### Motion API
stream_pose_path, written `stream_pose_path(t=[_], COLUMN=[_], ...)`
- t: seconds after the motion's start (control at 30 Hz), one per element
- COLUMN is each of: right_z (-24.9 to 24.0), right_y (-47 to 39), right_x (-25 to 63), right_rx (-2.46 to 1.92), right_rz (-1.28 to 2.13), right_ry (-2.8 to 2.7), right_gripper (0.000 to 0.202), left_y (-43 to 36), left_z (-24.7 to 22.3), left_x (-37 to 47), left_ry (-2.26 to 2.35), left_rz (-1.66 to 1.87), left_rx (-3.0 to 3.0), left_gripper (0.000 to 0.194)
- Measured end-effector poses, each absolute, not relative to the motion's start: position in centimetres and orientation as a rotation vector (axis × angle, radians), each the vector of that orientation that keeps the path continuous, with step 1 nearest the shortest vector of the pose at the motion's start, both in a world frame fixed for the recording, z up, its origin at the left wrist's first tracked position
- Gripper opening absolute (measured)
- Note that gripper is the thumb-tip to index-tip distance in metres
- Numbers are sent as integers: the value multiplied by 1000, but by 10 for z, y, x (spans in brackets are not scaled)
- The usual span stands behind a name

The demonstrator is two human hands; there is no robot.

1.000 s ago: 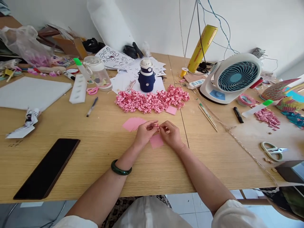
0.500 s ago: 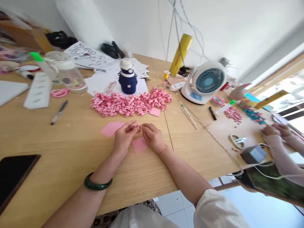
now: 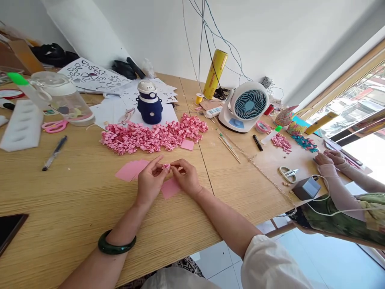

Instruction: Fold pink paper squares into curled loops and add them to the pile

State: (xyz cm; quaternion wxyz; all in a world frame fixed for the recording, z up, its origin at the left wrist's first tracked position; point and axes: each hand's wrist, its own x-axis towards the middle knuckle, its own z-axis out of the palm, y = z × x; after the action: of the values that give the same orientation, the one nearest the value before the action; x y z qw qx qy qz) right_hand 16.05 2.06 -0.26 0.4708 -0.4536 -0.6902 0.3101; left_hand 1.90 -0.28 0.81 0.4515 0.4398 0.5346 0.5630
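Note:
Between my two hands is a small folded pink paper piece (image 3: 166, 166). My left hand (image 3: 150, 180) pinches it between thumb and fingers, the index finger raised. The fingertips of my right hand (image 3: 185, 175) are pinched together at the piece's right side. Under my right hand lies a square pink paper sheet (image 3: 170, 188), partly covered. Several more pink sheets (image 3: 129, 170) are fanned out left of my left hand. Beyond them stretches a long heap of small folded pink pieces (image 3: 141, 138), with a loose pink square (image 3: 187, 145) at its right front edge.
Behind the heap stands a dark blue bottle (image 3: 150, 108). A white fan (image 3: 243, 106), yellow roll (image 3: 215, 74) and wooden sticks (image 3: 230, 148) are to the right. Left are a pen (image 3: 54, 153), pink scissors (image 3: 55, 126) and a phone (image 3: 12, 228). Another person's hands (image 3: 327, 158) work at far right.
The view has swung right, so the table's things appear further left. My hands still hold the small pink piece at the same spot over the paper; my left index finger is more raised.

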Motion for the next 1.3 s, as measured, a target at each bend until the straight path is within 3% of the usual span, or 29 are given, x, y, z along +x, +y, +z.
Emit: stream_pose_path(t=[0.23, 0.4, 0.53, 1.0, 1.3], right_z=[-2, 5, 10, 11, 8], right_y=[22, 27, 29, 27, 28], right_x=[159, 159, 161, 161, 161], right_rx=[-1074, -1074, -1076, -1093, -1127], right_rz=[811, 1253, 1407, 1529, 1391], right_ry=[-1625, -1316, -1179, -1167, -1351], right_gripper=[10, 16, 23, 31, 33], left_y=[2, 2, 2, 5, 4], left_z=[6, 12, 18, 12, 11], left_x=[22, 24, 22, 21, 19], left_ry=[1267, 1196, 1223, 1243, 1294], left_rz=[1419, 1428, 1440, 1376, 1400], left_rx=[902, 895, 869, 961, 1054], left_gripper=[73, 62, 48, 41, 40])
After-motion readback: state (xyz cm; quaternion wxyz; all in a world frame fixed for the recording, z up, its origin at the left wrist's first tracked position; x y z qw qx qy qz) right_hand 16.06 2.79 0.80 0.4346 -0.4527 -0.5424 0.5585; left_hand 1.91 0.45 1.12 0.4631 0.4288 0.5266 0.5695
